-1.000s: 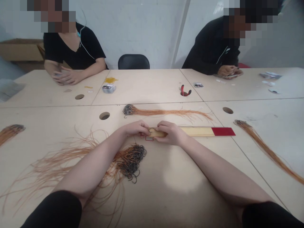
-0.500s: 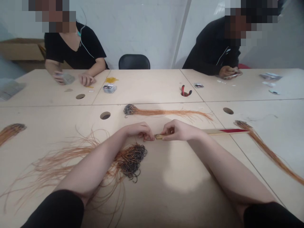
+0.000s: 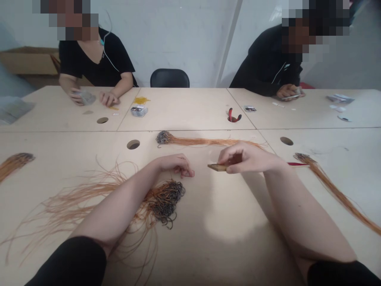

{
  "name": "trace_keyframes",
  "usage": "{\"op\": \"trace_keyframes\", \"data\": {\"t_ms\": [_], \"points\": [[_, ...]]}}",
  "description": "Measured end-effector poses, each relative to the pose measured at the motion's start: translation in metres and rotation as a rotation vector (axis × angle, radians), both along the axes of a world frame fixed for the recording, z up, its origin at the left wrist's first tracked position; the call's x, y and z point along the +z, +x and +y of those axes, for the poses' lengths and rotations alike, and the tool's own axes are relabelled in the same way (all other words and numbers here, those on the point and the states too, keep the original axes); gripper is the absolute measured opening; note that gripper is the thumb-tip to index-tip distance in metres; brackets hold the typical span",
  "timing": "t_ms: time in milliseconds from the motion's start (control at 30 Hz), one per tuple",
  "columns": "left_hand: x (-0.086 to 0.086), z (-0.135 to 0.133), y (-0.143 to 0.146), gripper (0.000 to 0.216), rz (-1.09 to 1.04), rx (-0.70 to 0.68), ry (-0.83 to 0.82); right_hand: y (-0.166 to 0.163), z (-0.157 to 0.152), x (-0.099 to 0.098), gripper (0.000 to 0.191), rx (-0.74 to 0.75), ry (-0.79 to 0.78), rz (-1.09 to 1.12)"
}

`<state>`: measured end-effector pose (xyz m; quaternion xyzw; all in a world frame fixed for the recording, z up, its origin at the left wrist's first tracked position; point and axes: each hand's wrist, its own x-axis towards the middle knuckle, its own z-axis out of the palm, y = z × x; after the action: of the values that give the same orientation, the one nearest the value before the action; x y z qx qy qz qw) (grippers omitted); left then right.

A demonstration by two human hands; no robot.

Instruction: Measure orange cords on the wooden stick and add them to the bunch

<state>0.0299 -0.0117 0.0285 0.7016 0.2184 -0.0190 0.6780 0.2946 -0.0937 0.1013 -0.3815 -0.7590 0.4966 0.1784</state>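
My right hand [image 3: 248, 158] grips a flat wooden stick [image 3: 218, 167] with a red end [image 3: 294, 163], lifted a little and turned edge-on over the table. My left hand [image 3: 177, 165] rests curled on the table to the left of the stick's near end, fingers pinched together; what they hold is too small to make out. Just below my left hand lies a tangled pile of dark hooks [image 3: 165, 200] with long orange strands [image 3: 77, 202] spreading left.
Other hook-and-strand bundles lie ahead [image 3: 205, 140], at the right [image 3: 333, 186] and far left [image 3: 14, 162]. Two other people sit across the table [image 3: 184, 115]. Red pliers [image 3: 233, 115], small packets [image 3: 138, 110], table holes [image 3: 133, 144] and a black chair [image 3: 169, 78] are beyond.
My right hand has pulled the stick to the right, away from my left hand, and turned it on edge. My left hand stayed put. The person at the far left moved their hands apart.
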Motion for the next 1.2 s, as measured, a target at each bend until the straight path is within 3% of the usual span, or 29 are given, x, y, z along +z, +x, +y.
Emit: {"op": "trace_keyframes", "data": {"t_ms": [267,400,467,633,733,833,1033,1200], "points": [[0.001,0.0,0.0,0.032,0.002,0.01,-0.018,0.026,-0.005,0.008,0.023,0.004,-0.005,0.132],[-0.001,0.0,0.0,0.031,-0.011,0.037,-0.003,0.018,-0.003,0.005,0.023,-0.027,0.052,0.091],[-0.005,-0.001,0.002,0.028,-0.031,0.154,0.017,0.003,0.0,-0.006,0.025,-0.08,0.132,0.022],[-0.017,-0.004,0.007,0.02,-0.262,0.672,-0.023,-0.047,0.012,-0.06,0.022,-0.294,0.485,-0.111],[-0.021,-0.002,0.008,0.017,-0.362,0.809,-0.013,-0.061,0.017,-0.083,0.019,-0.32,0.632,-0.127],[-0.022,0.002,0.005,0.024,-0.409,0.761,0.019,-0.06,0.018,-0.089,0.019,-0.307,0.704,-0.115],[-0.022,0.008,-0.003,0.041,-0.415,0.418,0.11,-0.054,0.014,-0.079,0.021,-0.255,0.734,-0.08],[-0.022,0.009,-0.006,0.044,-0.428,0.408,0.042,-0.055,0.011,-0.077,0.02,-0.24,0.741,-0.075]]}}
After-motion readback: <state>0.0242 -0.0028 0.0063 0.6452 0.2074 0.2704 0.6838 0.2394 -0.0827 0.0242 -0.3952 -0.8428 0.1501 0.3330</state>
